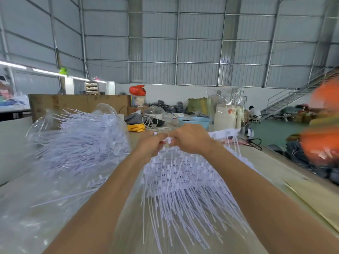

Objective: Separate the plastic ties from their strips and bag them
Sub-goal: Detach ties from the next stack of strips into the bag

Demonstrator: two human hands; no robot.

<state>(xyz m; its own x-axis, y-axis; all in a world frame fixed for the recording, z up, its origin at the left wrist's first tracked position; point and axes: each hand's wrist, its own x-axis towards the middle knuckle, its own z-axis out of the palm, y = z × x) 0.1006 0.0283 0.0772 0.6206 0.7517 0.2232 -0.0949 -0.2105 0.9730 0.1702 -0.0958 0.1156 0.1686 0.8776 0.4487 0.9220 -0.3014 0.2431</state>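
Centre frame: left hand (149,145) and right hand (190,139) both pinch a strip of white ties (183,178); bagged ties (82,136) left.

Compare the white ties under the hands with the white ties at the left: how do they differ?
The ties under the hands lie in orderly rows with their heads lined up; the ties at the left are a loose, tangled heap. The first lie uncovered, the second inside a clear plastic bag. Both are thin and white.

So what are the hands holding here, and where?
Both the left hand and right hand grip the bundle of white ties at its top end.
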